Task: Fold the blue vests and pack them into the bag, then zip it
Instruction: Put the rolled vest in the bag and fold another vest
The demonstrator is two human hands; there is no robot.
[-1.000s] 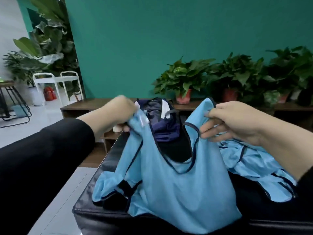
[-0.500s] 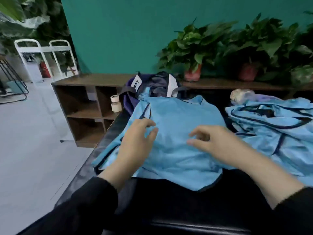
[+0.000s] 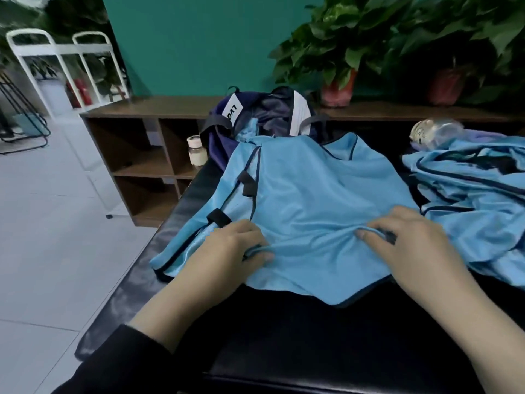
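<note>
Two hands pinching one vest (image 3: 309,200), flat mid-bench: left hand (image 3: 227,251) gripping cloth at 8 o'clock, right hand (image 3: 409,245) at 4. Folding step, probably; next, fold over evenly. Bag (image 3: 255,115) open at 12; pile (image 3: 471,189) at 3.

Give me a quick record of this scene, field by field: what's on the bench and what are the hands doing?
surface: black padded bench
spread vest: blue vest lying flat
left hand: left hand pinching a fold near the vest's lower part
right hand: right hand pinching the same fold
waiting pile: heap of blue vests, unfolded, at right
bag: navy bag behind the vest, open
</note>
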